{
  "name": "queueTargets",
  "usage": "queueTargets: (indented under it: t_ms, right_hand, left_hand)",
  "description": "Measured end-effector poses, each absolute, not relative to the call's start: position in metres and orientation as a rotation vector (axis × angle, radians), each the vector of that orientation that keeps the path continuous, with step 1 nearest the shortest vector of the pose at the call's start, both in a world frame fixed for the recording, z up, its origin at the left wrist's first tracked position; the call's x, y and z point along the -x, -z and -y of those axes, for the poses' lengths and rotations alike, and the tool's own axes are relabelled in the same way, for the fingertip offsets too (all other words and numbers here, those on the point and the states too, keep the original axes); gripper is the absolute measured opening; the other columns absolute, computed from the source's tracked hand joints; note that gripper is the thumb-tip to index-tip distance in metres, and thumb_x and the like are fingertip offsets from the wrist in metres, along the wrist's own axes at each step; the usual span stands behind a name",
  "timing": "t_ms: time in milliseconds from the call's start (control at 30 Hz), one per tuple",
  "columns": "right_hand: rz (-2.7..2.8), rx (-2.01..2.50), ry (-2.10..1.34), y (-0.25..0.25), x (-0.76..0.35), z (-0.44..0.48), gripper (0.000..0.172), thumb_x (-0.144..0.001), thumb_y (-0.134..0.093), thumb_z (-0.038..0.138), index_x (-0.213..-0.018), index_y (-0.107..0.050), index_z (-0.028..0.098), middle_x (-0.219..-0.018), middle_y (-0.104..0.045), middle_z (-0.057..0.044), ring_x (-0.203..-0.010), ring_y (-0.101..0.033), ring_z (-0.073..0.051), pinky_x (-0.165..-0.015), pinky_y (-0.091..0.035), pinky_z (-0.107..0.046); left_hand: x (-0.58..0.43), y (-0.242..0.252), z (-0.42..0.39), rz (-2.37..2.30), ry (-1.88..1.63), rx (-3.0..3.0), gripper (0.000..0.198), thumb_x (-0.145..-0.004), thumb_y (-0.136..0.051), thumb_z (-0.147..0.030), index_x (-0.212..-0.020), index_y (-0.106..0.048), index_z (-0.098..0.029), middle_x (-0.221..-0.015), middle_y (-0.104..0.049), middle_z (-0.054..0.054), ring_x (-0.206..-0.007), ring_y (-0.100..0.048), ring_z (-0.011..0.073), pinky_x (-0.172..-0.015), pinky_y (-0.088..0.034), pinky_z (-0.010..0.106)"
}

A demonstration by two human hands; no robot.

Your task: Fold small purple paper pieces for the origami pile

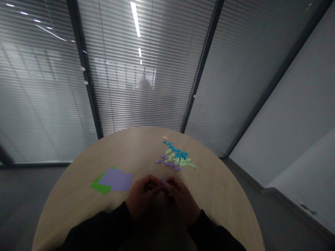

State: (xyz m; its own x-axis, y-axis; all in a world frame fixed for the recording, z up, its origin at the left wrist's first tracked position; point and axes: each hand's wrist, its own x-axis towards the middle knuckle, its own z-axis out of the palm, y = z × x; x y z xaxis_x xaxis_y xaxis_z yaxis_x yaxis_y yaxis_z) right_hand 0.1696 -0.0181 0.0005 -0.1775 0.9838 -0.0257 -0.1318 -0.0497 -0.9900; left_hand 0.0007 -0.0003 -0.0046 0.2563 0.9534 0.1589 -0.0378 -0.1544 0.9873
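Note:
Both of my hands meet over the near part of the round table. Between the fingertips is a small piece of folded purple paper (163, 181), mostly covered by the fingers. My left hand (144, 195) pinches it from the left, thumb and forefinger pressed together. From the other side my right hand (181, 200) grips it, fingers curled. Just beyond the hands lie several small folded purple paper pieces (168, 163). Pale green folded pieces (183, 161) and blue ones (178, 152) are grouped behind them, with one yellow star-shaped piece (165, 137) farthest away.
Left of my hands, flat purple sheets (115, 179) overlap green sheets (101, 187) on the wooden table (214, 188). Past the table's far edge stand glass panels with blinds (146, 104). A pale wall (293, 139) rises on the right.

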Motion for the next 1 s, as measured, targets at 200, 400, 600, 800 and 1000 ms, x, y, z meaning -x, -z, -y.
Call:
queueTargets:
  t_ms: [200, 400, 600, 800, 1000]
  right_hand:
    - [1.369, 1.157, -1.154, -0.004, -0.171, 0.019, 0.031, -0.079, -0.072, 0.042, -0.099, -0.061, 0.021, -0.095, -0.067, -0.005, -0.088, -0.063, -0.020, -0.074, -0.047, -0.030]
    - [1.499, 1.146, -1.121, -0.008, -0.173, 0.020, 0.027, -0.083, -0.067, 0.043, -0.099, -0.070, 0.021, -0.100, -0.069, -0.006, -0.093, -0.063, -0.022, -0.077, -0.047, -0.032]
    - [1.454, 1.160, -1.159, -0.010, -0.175, 0.019, 0.029, -0.084, -0.064, 0.047, -0.087, -0.072, 0.019, -0.076, -0.065, -0.001, -0.069, -0.057, -0.016, -0.062, -0.044, -0.027]
    - [1.478, 1.199, -1.129, -0.011, -0.176, 0.019, 0.031, -0.083, -0.065, 0.048, -0.081, -0.072, 0.018, -0.068, -0.061, 0.000, -0.063, -0.055, -0.014, -0.059, -0.042, -0.025]
    - [1.545, 1.269, -0.970, -0.012, -0.177, 0.019, 0.027, -0.083, -0.064, 0.043, -0.080, -0.072, 0.018, -0.069, -0.063, -0.001, -0.066, -0.056, -0.016, -0.061, -0.043, -0.026]
  left_hand:
    - [0.000, 0.001, 0.000, -1.039, -1.215, -1.523, 0.015, -0.074, -0.073, -0.029, -0.080, -0.065, -0.018, -0.076, -0.070, 0.004, -0.072, -0.065, 0.0190, -0.069, -0.050, 0.031]
    - [-0.002, 0.006, 0.001, -0.907, -1.219, -1.472, 0.019, -0.076, -0.075, -0.026, -0.086, -0.060, -0.018, -0.078, -0.065, 0.001, -0.072, -0.062, 0.0161, -0.069, -0.049, 0.029]
    - [-0.004, 0.005, 0.004, -0.824, -1.171, -1.387, 0.025, -0.077, -0.075, -0.031, -0.089, -0.058, -0.018, -0.080, -0.063, 0.001, -0.075, -0.061, 0.0160, -0.069, -0.047, 0.028]
    - [-0.003, 0.005, 0.002, -0.841, -1.085, -1.374, 0.032, -0.075, -0.076, -0.042, -0.086, -0.059, -0.017, -0.077, -0.061, 0.001, -0.071, -0.057, 0.0154, -0.065, -0.043, 0.028]
    - [-0.001, 0.009, 0.001, -0.831, -1.048, -1.363, 0.036, -0.075, -0.076, -0.045, -0.092, -0.062, -0.016, -0.082, -0.062, 0.003, -0.076, -0.058, 0.0174, -0.072, -0.043, 0.030]
